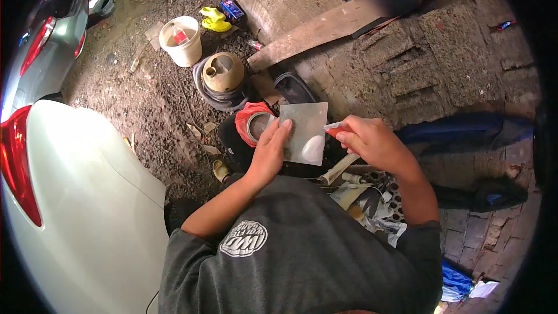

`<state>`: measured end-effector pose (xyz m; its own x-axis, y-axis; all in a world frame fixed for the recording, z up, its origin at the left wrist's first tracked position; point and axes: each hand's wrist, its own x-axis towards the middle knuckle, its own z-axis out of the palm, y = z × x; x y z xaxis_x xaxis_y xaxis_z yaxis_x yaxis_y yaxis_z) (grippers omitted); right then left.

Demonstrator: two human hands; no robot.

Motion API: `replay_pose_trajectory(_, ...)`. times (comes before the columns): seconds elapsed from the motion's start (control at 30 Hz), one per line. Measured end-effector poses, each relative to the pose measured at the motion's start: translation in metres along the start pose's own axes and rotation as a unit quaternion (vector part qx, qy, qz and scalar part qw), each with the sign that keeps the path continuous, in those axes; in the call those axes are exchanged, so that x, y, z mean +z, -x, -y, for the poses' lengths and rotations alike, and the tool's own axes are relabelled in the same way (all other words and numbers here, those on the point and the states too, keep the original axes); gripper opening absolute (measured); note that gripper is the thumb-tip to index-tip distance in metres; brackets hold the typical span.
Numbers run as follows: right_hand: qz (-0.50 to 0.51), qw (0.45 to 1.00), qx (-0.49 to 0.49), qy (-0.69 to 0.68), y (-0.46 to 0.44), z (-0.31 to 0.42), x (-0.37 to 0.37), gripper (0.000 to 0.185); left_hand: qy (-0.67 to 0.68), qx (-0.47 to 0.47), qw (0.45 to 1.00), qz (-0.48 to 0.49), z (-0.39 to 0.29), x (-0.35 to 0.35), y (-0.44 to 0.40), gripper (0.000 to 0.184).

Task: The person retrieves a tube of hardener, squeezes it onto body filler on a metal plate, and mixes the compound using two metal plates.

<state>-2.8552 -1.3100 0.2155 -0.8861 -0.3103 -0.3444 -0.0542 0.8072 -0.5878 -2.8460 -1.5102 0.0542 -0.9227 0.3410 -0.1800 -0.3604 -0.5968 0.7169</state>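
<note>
My left hand [271, 146] grips the left edge of a flat, greyish square sheet [303, 119], with the thumb on top. A smooth white blob of paste [313, 149] lies on the sheet's lower right part. At the sheet's right edge, my right hand [366, 139] is closed on a small red tube-like item [335, 129] with a pale flat end; its exact kind is unclear. Just left of the sheet is an open round tin [259, 126], with red plastic [246, 115] around it. My left fingers partly overlap the tin's side.
A white car body [87, 197] with a red tail light [20, 163] stands close on my left. Ahead are a white bucket [187, 52], a tan rounded container [224, 72], yellow clogs [215, 19] and a wooden plank [314, 34]. Scraps [372, 209] lie by my right arm.
</note>
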Motion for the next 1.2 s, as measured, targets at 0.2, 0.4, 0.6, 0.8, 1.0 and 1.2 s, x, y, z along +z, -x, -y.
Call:
replay_pose_trajectory(0.2, 0.003, 0.999, -0.012, 0.035, 0.004, 0.006, -0.003, 0.022, -0.013, 0.011, 1.0, 0.017, -0.002, 0.001, 0.004, 0.038)
replay_pose_trajectory(0.4, -0.005, 0.999, -0.013, 0.03, 0.006, 0.005, -0.001, 0.022, -0.034, 0.017, 0.999, 0.01, -0.008, 0.004, 0.007, 0.035)
replay_pose_trajectory(0.6, -0.009, 0.998, -0.013, 0.057, 0.005, 0.003, 0.0, 0.023, -0.024, 0.026, 0.999, 0.004, -0.004, 0.004, 0.008, 0.036)
replay_pose_trajectory(0.8, -0.017, 0.997, -0.02, 0.078, 0.005, 0.007, 0.001, 0.023, -0.03, 0.018, 0.999, 0.008, -0.007, 0.004, 0.01, 0.034)
replay_pose_trajectory(1.0, -0.028, 0.996, -0.034, 0.079, 0.002, 0.006, 0.003, 0.021, -0.029, 0.019, 0.999, 0.009, -0.007, 0.003, 0.012, 0.036)
replay_pose_trajectory(1.2, -0.04, 0.995, -0.031, 0.088, 0.0, 0.003, 0.006, 0.021, -0.036, 0.018, 0.999, -0.005, -0.01, 0.006, 0.015, 0.031)
